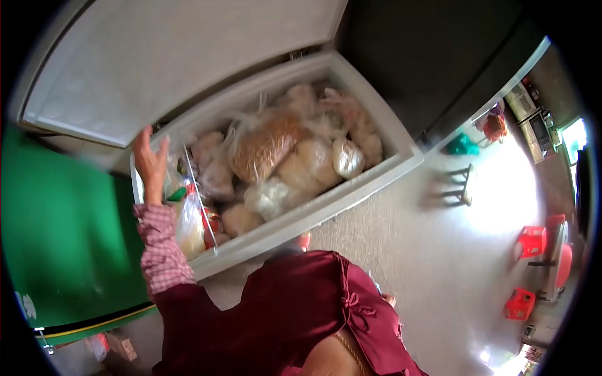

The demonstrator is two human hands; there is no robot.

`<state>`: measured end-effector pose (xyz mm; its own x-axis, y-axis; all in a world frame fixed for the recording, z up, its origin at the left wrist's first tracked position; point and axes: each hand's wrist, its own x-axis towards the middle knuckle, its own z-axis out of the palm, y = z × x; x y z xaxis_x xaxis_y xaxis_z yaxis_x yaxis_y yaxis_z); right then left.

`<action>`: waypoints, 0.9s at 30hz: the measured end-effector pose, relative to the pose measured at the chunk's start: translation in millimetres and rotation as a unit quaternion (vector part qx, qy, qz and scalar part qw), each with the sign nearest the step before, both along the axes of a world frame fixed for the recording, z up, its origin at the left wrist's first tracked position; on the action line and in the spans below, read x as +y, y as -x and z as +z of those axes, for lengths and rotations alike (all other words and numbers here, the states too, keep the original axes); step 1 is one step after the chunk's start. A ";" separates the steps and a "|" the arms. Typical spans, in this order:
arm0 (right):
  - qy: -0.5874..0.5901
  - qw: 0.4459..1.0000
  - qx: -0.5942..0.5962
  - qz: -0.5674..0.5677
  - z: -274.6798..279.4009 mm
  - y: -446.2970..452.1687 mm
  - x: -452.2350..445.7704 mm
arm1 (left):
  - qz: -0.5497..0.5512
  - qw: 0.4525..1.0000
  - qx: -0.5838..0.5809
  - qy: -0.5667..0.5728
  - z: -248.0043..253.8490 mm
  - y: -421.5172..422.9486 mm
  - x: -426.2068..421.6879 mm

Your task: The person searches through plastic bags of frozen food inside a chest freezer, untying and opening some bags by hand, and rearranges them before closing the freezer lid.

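My left hand reaches over the left end of an open chest freezer, fingers apart and thumb spread, holding nothing visible. Its fingertips are near the back rim, below the raised lid. Under and beside the hand, a narrow section behind a white divider holds bagged items, among them a clear bag. The larger section is filled with plastic bags, with a bag of brown food on top. A small skin-toned patch shows beside my dark red garment; if it is my right hand, its fingers are hidden.
A green surface adjoins the freezer on the left, and a dark panel rises behind it. On the floor at the right stand a small stool and red stools. A teal bag lies near the wall.
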<state>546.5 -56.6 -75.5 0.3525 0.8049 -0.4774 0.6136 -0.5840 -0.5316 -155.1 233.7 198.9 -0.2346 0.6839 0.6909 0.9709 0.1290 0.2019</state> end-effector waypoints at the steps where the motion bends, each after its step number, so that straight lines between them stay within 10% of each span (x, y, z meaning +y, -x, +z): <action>1: 0.000 1.000 -0.006 -0.014 8.5 5.7 2.0 | -0.001 0.995 0.056 -0.079 42.5 -6.7 25.1; 5: 0.022 0.999 -0.013 -0.038 -61.4 -8.4 -28.7 | 0.001 0.903 0.255 -0.345 218.6 -27.4 102.6; 7: 0.072 0.996 -0.022 -0.052 -56.5 -1.7 -42.5 | 0.113 0.857 0.405 -0.297 296.8 -6.8 140.4; 10: 0.089 0.993 -0.022 -0.069 -72.5 5.5 -72.0 | 0.012 0.953 0.220 -0.209 359.4 -35.2 176.1; 15: 0.076 0.988 0.006 -0.134 -64.1 21.6 -115.1 | 0.027 0.976 0.218 0.001 380.6 12.9 239.0; 22: 0.084 0.986 -0.022 -0.144 -46.9 25.4 -145.9 | 0.036 0.954 0.207 -0.212 345.9 16.2 246.2; 27: 0.109 0.987 -0.036 -0.112 -31.1 -0.8 -150.4 | 0.025 0.989 0.140 -0.033 355.2 6.5 229.2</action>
<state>547.3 -206.9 -106.7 0.5489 0.5847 -0.5974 0.4885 -0.8043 -0.3384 -161.6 462.9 554.1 -0.0596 0.6274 0.7764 0.9826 0.1738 -0.0650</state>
